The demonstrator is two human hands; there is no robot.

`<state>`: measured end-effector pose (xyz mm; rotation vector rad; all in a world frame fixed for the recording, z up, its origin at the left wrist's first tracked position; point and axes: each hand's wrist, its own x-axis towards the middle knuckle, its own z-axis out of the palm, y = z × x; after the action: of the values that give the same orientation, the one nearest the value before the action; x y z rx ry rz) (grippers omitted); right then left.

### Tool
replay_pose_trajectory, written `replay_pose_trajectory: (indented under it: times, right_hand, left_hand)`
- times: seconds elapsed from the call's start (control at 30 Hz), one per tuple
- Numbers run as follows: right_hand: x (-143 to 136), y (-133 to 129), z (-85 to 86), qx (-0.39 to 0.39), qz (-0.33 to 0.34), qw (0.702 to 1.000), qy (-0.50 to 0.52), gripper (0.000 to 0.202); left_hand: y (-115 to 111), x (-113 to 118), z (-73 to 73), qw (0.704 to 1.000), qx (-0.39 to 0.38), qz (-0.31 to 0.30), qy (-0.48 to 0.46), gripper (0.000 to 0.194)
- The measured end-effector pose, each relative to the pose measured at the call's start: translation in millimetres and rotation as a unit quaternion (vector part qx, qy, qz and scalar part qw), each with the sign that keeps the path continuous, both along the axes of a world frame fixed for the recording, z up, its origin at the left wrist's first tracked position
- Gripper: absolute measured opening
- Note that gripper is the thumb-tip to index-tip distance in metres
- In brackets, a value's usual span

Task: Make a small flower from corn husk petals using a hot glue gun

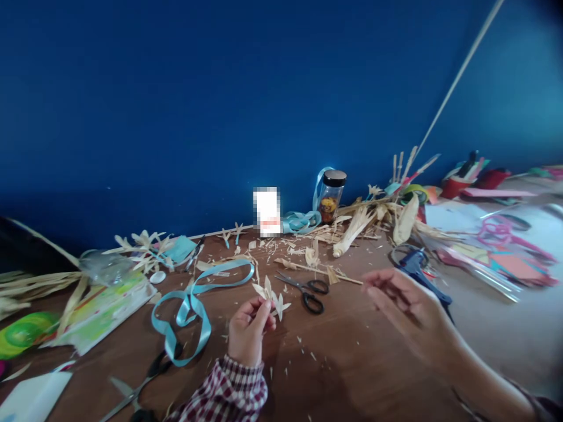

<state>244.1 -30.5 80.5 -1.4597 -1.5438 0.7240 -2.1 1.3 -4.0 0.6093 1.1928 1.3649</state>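
Note:
Pale husk pieces with pointed petals (pixel 280 305) are pinched between the thumb and fingers of my left hand (pixel 250 331), above the brown table (pixel 334 363). Loosely curved and slightly blurred, my right hand (pixel 402 302) is raised at the right, with nothing visible between its fingers. Its fingertips are close to the right end of a thin straw-coloured stick (pixel 314 268); contact cannot be made out. Black-handled scissors (pixel 308 291) lie partly open between the hands. Light blue ribbon (pixel 204 325) loops on the table left of my left hand.
More black-handled scissors (pixel 134 398) lie at the lower left. A lidded jar (pixel 332 196) stands against the blue wall, beside dried husks (pixel 354 231). A dark blue glue gun (pixel 416 266) is behind my right hand. Pink scissors (pixel 501 231) and papers are farther right.

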Motion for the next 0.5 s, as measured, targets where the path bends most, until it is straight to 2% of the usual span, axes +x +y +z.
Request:
replay_pose_trajectory:
  times: [0.13,0.2,0.27,0.4,0.5]
  right_hand:
    - [75,-13,-4.1,0.025,-0.137,0.983,-0.121,0.025]
    - [112,-22,-4.8,0.022,-0.220,0.959,-0.177,0.024]
    - [145,-33,-3.5,-0.018,-0.286,0.922,-0.262,0.020]
    - [208,-50,-0.7,-0.070,-0.369,0.865,-0.333,0.016]
    - [245,-56,-2.7,-0.093,-0.394,0.831,-0.381,0.010]
  left_hand:
    - [1,0,2.4,0.999,-0.048,0.018,0.000,0.032]
    - [2,0,2.3,0.998,-0.055,0.008,-0.003,0.034]
    - [2,-1,1.6,0.999,-0.043,0.004,-0.004,0.035]
    - [3,-1,0.1,0.999,-0.036,0.015,-0.010,0.037]
    - [3,-2,-0.8,0.999,-0.032,0.014,-0.020,0.036]
